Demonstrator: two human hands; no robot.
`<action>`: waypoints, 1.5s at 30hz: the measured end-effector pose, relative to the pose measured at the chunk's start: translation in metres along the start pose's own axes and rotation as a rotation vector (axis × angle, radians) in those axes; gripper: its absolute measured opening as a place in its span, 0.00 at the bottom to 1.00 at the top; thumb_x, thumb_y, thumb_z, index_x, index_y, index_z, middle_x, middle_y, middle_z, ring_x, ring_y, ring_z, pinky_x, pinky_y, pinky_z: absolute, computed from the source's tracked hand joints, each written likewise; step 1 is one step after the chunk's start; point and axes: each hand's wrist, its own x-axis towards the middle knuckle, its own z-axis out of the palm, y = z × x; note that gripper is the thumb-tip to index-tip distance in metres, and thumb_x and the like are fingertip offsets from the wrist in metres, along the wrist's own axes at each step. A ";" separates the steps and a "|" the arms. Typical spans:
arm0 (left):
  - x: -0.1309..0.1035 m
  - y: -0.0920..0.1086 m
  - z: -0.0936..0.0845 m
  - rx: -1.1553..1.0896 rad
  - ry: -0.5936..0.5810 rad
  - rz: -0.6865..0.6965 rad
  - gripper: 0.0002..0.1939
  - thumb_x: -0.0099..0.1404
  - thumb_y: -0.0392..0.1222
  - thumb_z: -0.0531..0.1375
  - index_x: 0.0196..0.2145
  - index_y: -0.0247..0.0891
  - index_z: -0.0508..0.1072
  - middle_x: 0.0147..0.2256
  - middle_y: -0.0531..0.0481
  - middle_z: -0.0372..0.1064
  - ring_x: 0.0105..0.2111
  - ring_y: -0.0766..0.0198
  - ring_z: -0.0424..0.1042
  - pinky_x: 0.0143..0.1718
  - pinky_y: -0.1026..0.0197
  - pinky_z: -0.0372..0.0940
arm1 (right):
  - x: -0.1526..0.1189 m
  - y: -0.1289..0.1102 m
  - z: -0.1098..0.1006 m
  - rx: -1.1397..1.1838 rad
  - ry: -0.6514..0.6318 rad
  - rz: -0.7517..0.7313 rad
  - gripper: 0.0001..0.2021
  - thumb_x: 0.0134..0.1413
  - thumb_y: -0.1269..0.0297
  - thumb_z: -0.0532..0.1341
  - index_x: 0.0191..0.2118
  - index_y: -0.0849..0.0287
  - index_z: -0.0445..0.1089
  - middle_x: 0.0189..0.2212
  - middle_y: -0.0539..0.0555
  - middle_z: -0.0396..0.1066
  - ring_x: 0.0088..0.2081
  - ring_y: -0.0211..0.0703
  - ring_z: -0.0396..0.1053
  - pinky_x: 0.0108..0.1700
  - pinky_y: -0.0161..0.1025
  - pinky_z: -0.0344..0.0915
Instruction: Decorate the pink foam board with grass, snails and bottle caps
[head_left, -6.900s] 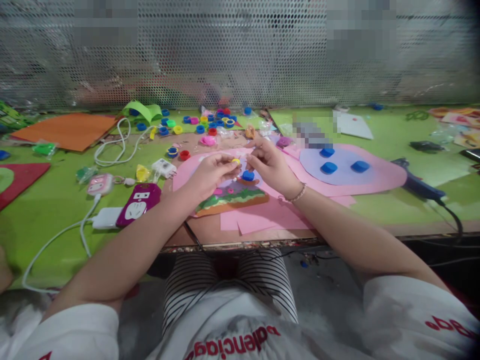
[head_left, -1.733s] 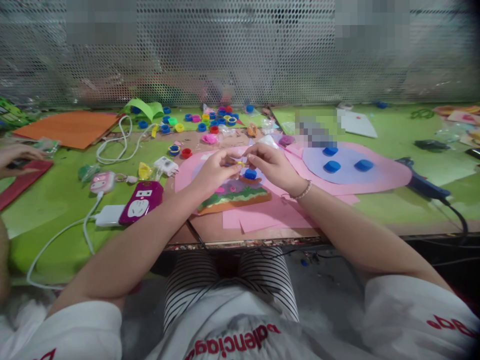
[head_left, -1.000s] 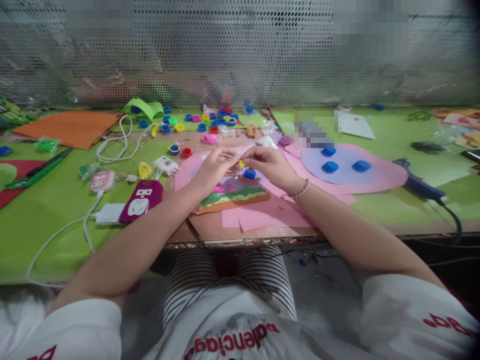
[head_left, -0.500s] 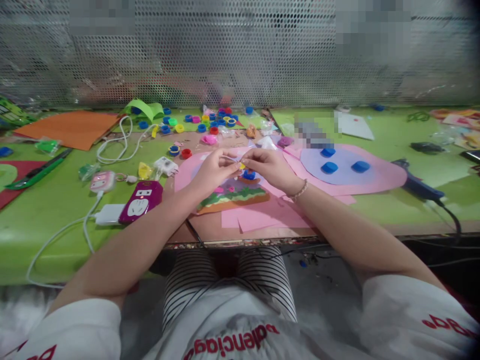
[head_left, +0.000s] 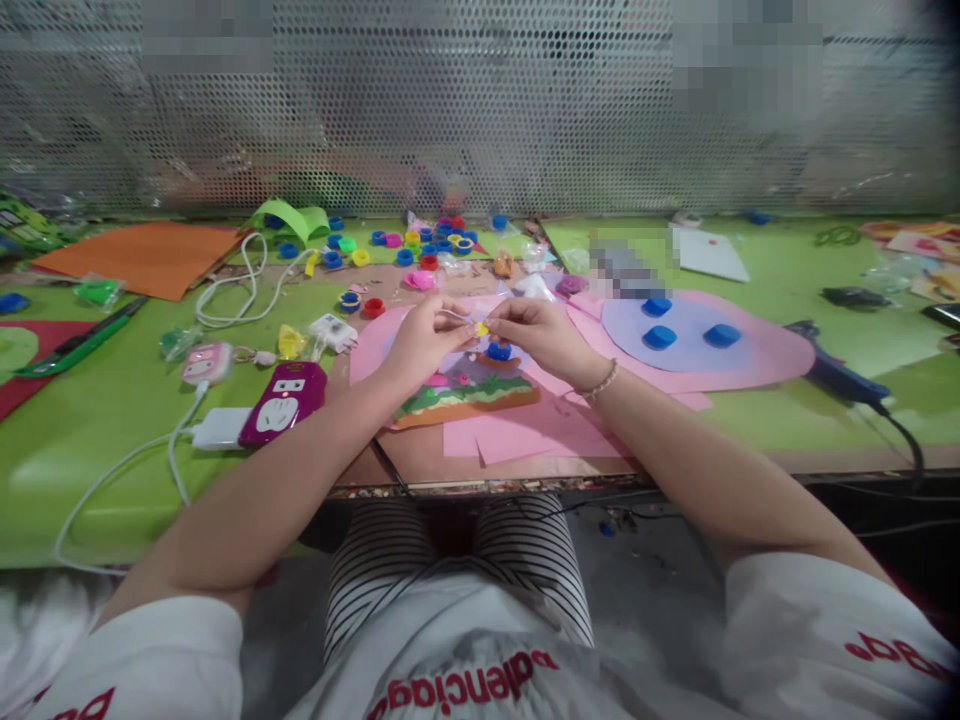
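Both hands meet above a pink and lilac paper piece (head_left: pixel 367 345) with green and orange clay bands (head_left: pixel 472 400) along its lower part. My left hand (head_left: pixel 427 340) is closed, its thumb and index finger pinching a small yellow piece (head_left: pixel 481 328). From the other side, my right hand (head_left: pixel 536 335) holds the same yellow piece between its fingertips. Just below the fingers sits a blue clay shape (head_left: pixel 499 350) on the paper. To the right, several blue discs (head_left: pixel 660 337) lie on another lilac and pink paper shape (head_left: pixel 772 350).
Colourful small clay tubs (head_left: pixel 427 262) are scattered at the back. On the left are a purple power socket (head_left: pixel 300 385), white cables, a green cutter (head_left: pixel 75 350) and orange paper (head_left: pixel 150 255). A dark blue corded tool (head_left: pixel 847 380) lies at the right.
Both hands stay nearly in place. The yellow piece between the fingertips shows a little more than before.
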 end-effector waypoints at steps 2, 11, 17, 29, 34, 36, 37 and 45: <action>0.000 0.000 0.000 0.004 0.000 0.001 0.09 0.55 0.24 0.59 0.32 0.34 0.65 0.24 0.54 0.69 0.27 0.68 0.73 0.36 0.60 0.71 | 0.000 0.000 0.000 -0.002 0.004 0.002 0.13 0.48 0.55 0.64 0.27 0.61 0.69 0.23 0.48 0.66 0.25 0.32 0.63 0.30 0.33 0.62; 0.001 -0.002 0.000 0.008 -0.041 0.056 0.05 0.55 0.28 0.61 0.30 0.33 0.68 0.28 0.53 0.70 0.29 0.69 0.73 0.37 0.62 0.71 | 0.001 0.001 0.001 0.115 -0.008 0.044 0.15 0.50 0.51 0.62 0.27 0.59 0.67 0.25 0.49 0.66 0.27 0.34 0.65 0.31 0.33 0.65; 0.001 -0.001 -0.001 -0.024 -0.004 0.022 0.06 0.54 0.28 0.61 0.29 0.33 0.68 0.27 0.54 0.70 0.27 0.70 0.72 0.37 0.62 0.71 | 0.000 -0.003 0.000 -0.012 -0.009 -0.002 0.12 0.48 0.54 0.63 0.28 0.59 0.68 0.24 0.49 0.67 0.27 0.35 0.65 0.32 0.35 0.64; -0.002 0.003 0.000 -0.224 0.016 -0.090 0.07 0.55 0.27 0.60 0.33 0.33 0.68 0.28 0.52 0.71 0.27 0.68 0.73 0.39 0.57 0.70 | -0.002 0.004 0.002 -0.206 0.084 -0.277 0.13 0.52 0.56 0.61 0.41 0.57 0.65 0.37 0.55 0.67 0.39 0.42 0.67 0.37 0.39 0.69; -0.006 0.007 0.002 -0.351 0.001 -0.160 0.09 0.56 0.28 0.60 0.35 0.35 0.66 0.30 0.51 0.71 0.31 0.67 0.73 0.39 0.59 0.70 | -0.007 0.003 0.009 -0.434 0.110 -0.477 0.15 0.51 0.63 0.62 0.45 0.57 0.63 0.41 0.58 0.65 0.42 0.45 0.65 0.38 0.43 0.71; -0.007 0.008 0.005 -0.341 -0.007 -0.160 0.09 0.56 0.28 0.60 0.36 0.35 0.65 0.29 0.52 0.71 0.31 0.67 0.73 0.36 0.61 0.69 | -0.007 0.004 0.011 -0.448 0.114 -0.492 0.16 0.50 0.64 0.63 0.45 0.58 0.63 0.39 0.57 0.65 0.41 0.45 0.66 0.37 0.42 0.72; -0.008 0.008 0.006 -0.334 -0.009 -0.153 0.10 0.57 0.28 0.60 0.36 0.35 0.65 0.29 0.52 0.70 0.31 0.67 0.73 0.35 0.61 0.69 | -0.007 0.005 0.012 -0.445 0.112 -0.496 0.16 0.50 0.64 0.63 0.45 0.58 0.63 0.39 0.57 0.65 0.40 0.44 0.66 0.36 0.42 0.72; -0.008 0.006 0.008 -0.340 -0.095 -0.126 0.13 0.54 0.28 0.62 0.36 0.35 0.65 0.30 0.52 0.70 0.29 0.67 0.72 0.37 0.58 0.68 | -0.006 0.006 0.010 -0.365 0.091 -0.520 0.07 0.54 0.67 0.59 0.40 0.58 0.65 0.36 0.55 0.66 0.36 0.40 0.66 0.36 0.38 0.71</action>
